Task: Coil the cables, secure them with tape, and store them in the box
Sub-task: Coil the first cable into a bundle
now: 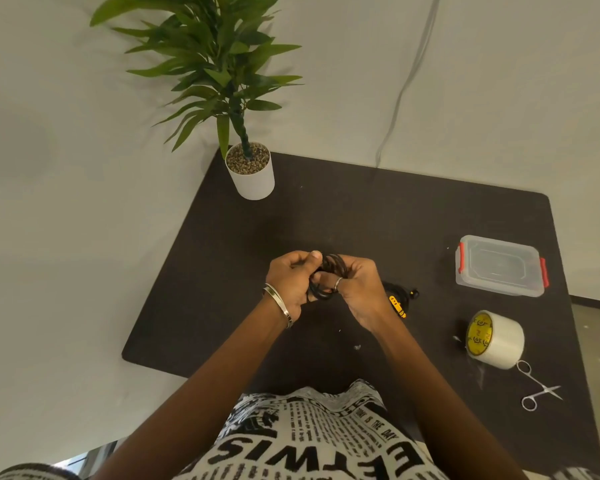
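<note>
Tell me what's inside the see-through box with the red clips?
The plastic box looks empty through its closed clear lid; no cable shows inside. One black cable coil is in both hands, and another cable lies on the table, partly hidden behind the right hand.

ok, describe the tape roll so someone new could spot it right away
On the dark table, look to the person's right side, near the edge. Below the clear lidded box with red latches and just above the small metal scissors lies the tape roll. It is the only round thing there: clear tape on a yellow core.
</note>
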